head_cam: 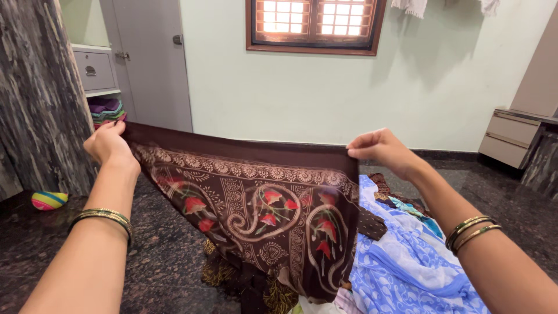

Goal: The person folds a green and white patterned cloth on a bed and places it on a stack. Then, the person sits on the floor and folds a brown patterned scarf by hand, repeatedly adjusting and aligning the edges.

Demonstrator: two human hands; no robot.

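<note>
1. Both hands, left hand [106, 142] and right hand [378, 148], pinched shut on the brown paisley-printed cloth's [256, 215] top edge, stretched above the dark granite floor [151, 256];
2. Keep the edge taut and level, I'd say; corners matched.

Bright daylight enters through the far window [314, 24], its panes blown out white. Soft shadows fall on the pale wall [418, 87] at far right; the dark polished floor [163, 250] shows faint sheen. Sharp centre, slight wide-angle bending at edges.
</note>
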